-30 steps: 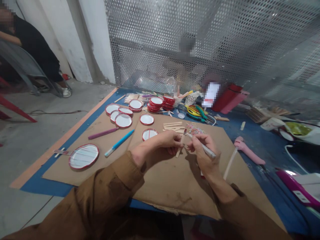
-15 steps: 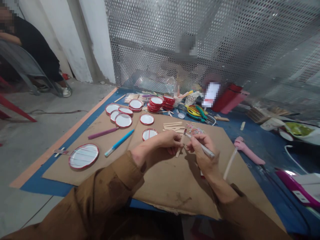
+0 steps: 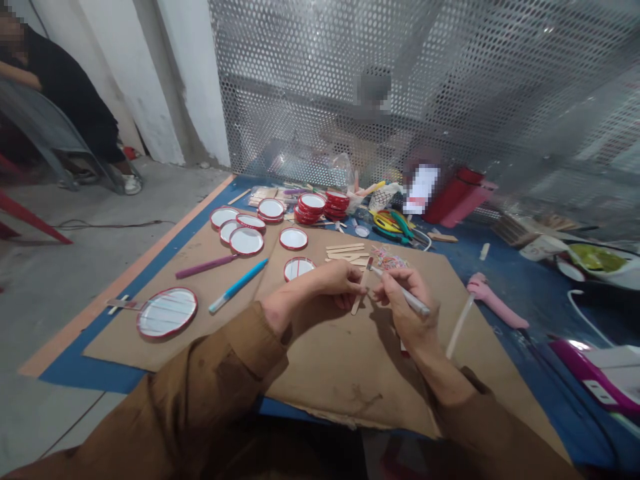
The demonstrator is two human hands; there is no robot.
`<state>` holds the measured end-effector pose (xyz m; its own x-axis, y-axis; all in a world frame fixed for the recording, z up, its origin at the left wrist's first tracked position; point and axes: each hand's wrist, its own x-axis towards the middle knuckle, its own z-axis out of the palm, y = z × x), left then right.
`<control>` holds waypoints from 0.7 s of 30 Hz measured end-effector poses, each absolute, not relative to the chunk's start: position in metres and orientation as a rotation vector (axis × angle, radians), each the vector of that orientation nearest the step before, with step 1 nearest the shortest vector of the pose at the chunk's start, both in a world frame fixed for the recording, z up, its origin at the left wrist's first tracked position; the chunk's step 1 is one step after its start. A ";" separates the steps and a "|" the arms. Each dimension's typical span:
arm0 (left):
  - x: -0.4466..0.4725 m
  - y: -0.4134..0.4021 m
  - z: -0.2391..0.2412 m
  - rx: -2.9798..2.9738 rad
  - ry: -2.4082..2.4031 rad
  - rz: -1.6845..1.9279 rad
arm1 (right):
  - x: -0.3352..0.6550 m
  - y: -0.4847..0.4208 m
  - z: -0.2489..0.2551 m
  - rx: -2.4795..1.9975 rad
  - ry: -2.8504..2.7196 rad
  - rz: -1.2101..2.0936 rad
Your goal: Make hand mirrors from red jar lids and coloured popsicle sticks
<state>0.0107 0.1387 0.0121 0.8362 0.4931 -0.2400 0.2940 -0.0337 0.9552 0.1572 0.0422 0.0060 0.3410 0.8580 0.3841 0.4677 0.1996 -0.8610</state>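
Note:
My left hand (image 3: 343, 280) pinches a wooden craft stick (image 3: 356, 307) whose upper end is coloured dark red. In my right hand (image 3: 413, 303) is a marker pen (image 3: 416, 303) with a pale barrel, its tip close to the stick's coloured end; whether it touches I cannot tell. Behind my hands lie several plain craft sticks (image 3: 345, 249) and a heap of thin coloured strands (image 3: 393, 259). A red-rimmed white lid (image 3: 299, 268) with lines across it sits left of my left wrist. Part of another white-and-red object (image 3: 404, 347) shows beneath my right wrist.
Cardboard (image 3: 320, 373) covers the blue table. To the left are a blue marker (image 3: 239, 285), a purple marker (image 3: 206, 267) and a lid with a stick handle (image 3: 167, 313). A pink glue gun (image 3: 500, 303), pliers (image 3: 393, 225) and stacked lids (image 3: 310, 208) stand around. A person (image 3: 65, 87) sits far left.
Almost nothing differs. Both hands keep their hold on the craft stick and the marker pen, and the view has shifted very slightly.

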 end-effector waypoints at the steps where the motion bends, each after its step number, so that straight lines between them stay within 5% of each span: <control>1: 0.011 0.139 0.012 1.631 0.629 0.179 | 0.157 0.042 0.006 -1.440 -1.289 0.414; 21: 0.010 0.140 0.010 1.615 0.627 0.162 | 0.152 0.038 0.011 -1.441 -1.393 0.360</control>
